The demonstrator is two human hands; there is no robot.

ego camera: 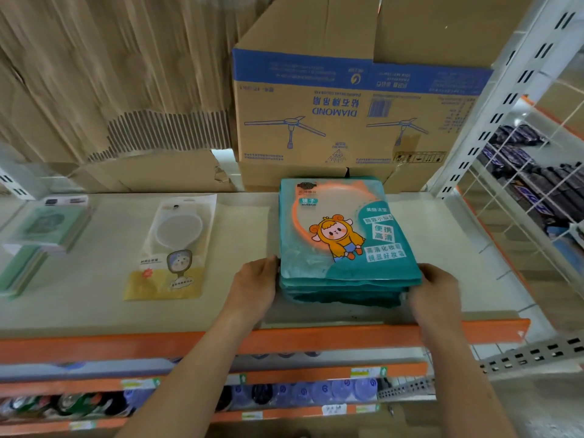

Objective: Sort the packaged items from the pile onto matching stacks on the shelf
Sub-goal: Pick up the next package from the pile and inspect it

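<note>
Stack: teal mirror packets, on the shelf.
Left hand: fingers flat against its left edge.
Right hand: fingers curled round its near corner.
Tip: press evenly, squaring edges.

teal mirror packs, yellow-bottomed clear pouch, orange-edged shelf
</note>
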